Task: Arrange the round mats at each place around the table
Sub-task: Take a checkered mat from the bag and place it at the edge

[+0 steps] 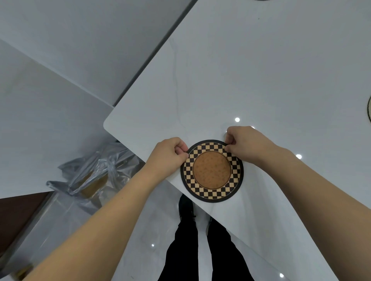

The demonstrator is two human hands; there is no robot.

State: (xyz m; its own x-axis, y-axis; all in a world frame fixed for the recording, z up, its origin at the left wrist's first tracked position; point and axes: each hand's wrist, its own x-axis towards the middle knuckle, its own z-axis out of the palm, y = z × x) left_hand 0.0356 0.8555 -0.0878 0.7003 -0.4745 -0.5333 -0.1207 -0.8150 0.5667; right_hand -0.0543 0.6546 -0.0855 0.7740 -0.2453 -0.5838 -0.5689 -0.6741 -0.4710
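Observation:
A round mat (212, 170) with a cork-brown middle, a black and tan checked ring and a black rim lies on the white table (261, 70), right at its near edge and slightly overhanging it. My left hand (167, 155) pinches the mat's upper left rim. On the upper right rim, my right hand (244, 143) pinches the mat between thumb and fingers. A second mat (369, 111) shows only as a dark sliver at the right frame edge. Another dark rim (263, 0) peeks in at the top edge.
The table's rounded corner (106, 123) lies left of the mat. On the floor to the left sits a crumpled clear plastic bag (94, 172) over a box. My legs in black trousers (200, 246) stand below the table edge.

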